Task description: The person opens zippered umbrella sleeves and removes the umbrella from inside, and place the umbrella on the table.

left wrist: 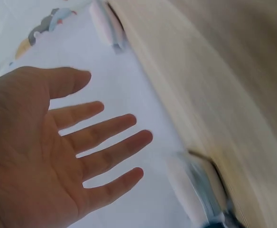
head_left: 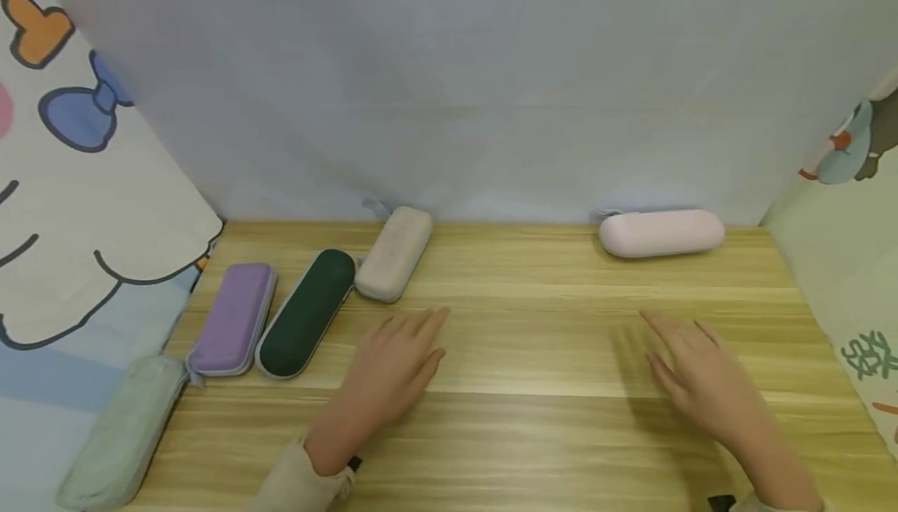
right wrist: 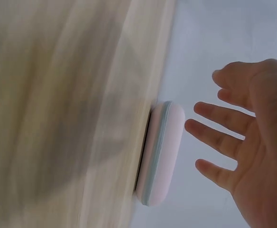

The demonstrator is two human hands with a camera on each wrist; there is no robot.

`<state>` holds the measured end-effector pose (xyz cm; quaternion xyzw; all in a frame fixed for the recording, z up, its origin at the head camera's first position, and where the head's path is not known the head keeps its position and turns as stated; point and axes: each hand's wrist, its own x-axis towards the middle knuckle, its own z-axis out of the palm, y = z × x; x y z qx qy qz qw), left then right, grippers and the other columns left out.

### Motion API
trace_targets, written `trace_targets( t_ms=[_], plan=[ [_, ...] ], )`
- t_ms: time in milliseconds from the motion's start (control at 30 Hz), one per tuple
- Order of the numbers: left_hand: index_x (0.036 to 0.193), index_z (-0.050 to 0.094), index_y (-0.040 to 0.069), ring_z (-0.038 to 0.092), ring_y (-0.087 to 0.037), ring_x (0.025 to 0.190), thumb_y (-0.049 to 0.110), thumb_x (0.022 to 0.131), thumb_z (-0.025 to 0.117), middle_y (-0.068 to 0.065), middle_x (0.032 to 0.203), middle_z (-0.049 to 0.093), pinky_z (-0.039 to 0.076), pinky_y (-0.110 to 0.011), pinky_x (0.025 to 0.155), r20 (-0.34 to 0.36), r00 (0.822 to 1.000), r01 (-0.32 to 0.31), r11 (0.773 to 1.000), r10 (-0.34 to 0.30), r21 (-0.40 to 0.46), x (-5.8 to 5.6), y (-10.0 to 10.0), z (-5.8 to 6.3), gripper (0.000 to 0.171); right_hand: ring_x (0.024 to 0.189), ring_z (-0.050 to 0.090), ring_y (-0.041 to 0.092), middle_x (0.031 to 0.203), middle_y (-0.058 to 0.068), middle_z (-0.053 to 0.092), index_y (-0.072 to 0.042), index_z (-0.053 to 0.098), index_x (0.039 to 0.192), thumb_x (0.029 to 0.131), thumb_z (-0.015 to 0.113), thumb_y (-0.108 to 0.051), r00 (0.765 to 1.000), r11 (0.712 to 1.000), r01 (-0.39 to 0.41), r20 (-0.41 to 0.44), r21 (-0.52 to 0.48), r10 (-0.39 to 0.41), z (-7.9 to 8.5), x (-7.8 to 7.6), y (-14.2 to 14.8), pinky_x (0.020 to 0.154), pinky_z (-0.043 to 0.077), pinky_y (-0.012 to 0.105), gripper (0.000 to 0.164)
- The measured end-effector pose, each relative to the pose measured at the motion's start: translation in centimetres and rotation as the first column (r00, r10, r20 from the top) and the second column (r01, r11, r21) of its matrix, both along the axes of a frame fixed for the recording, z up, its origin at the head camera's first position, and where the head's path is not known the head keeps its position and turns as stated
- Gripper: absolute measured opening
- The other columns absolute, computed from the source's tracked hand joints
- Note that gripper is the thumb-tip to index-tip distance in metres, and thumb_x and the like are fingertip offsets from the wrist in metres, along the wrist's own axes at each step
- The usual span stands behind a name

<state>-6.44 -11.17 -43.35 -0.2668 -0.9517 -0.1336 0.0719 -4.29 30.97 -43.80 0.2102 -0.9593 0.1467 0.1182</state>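
My left hand (head_left: 393, 364) is over the left half of the table with its fingers spread and nothing held. Nearest to it lie a cream zippered case (head_left: 395, 255) and a dark green case (head_left: 307, 314). Left of the green one is a purple case (head_left: 233, 319), and a pale green pouch (head_left: 125, 432) sits at the table's left edge. My right hand (head_left: 708, 383) also has extended fingers and holds nothing, its shadow falling on the wood. Beyond it a pale pink rounded case (head_left: 662, 233) lies at the back edge; the right wrist view shows its grey-blue zipper band (right wrist: 156, 152).
The wooden table (head_left: 533, 340) ends at a plain pale backdrop (head_left: 491, 91). Cartoon-printed panels stand on both sides, the left panel (head_left: 119, 208) with a blue bow and the right panel (head_left: 835, 263) with small figures.
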Motion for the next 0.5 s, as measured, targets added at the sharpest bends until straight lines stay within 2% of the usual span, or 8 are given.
trace_targets(
  t_ms=[100, 200, 367, 500],
  plan=[
    [0.151, 0.054, 0.013, 0.068, -0.030, 0.121, 0.027, 0.102, 0.068, -0.009, 0.137, 0.069, 0.052, -0.051, 0.103, -0.002, 1.000, 0.027, 1.000, -0.027, 0.010, -1.6, 1.7, 0.4, 0.053, 0.104, 0.070, 0.044, 0.122, 0.025, 0.071, 0.002, 0.053, 0.146, 0.083, 0.080, 0.000, 1.000, 1.000, -0.020, -0.019, -0.007, 0.020, 0.4, -1.4, 0.8, 0.092, 0.051, 0.066, 0.068],
    [0.152, 0.053, 0.014, 0.066, -0.030, 0.125, 0.027, 0.103, 0.065, -0.007, 0.140, 0.067, 0.051, -0.051, 0.103, 0.033, 0.998, 0.048, 0.999, -0.048, -0.001, -3.0, 3.4, 0.8, 0.051, 0.103, 0.071, 0.046, 0.123, 0.027, 0.071, 0.005, 0.054, 0.144, 0.081, 0.080, 0.004, 0.997, 0.999, -0.051, -0.050, -0.016, 0.051, 0.6, -2.6, 1.5, 0.087, 0.055, 0.062, 0.068],
    [0.153, 0.051, 0.016, 0.064, -0.029, 0.128, 0.029, 0.106, 0.061, -0.006, 0.144, 0.064, 0.051, -0.051, 0.104, 0.098, 0.994, 0.060, 0.998, -0.057, -0.031, -5.1, 6.2, 1.1, 0.050, 0.109, 0.068, 0.049, 0.127, 0.029, 0.068, 0.005, 0.055, 0.142, 0.081, 0.081, 0.006, 0.996, 0.998, -0.054, -0.069, -0.021, 0.053, 0.5, -4.1, 2.5, 0.090, 0.054, 0.062, 0.067],
    [0.153, 0.051, 0.016, 0.063, -0.029, 0.130, 0.030, 0.107, 0.059, -0.006, 0.146, 0.063, 0.052, -0.050, 0.104, 0.121, 0.990, 0.081, 0.996, -0.075, -0.042, -6.7, 8.6, 1.1, 0.049, 0.112, 0.066, 0.049, 0.129, 0.028, 0.067, 0.004, 0.056, 0.141, 0.083, 0.079, 0.006, 0.998, 0.999, -0.027, -0.061, -0.030, 0.025, 0.3, -4.7, 3.1, 0.091, 0.052, 0.063, 0.063]
  ],
)
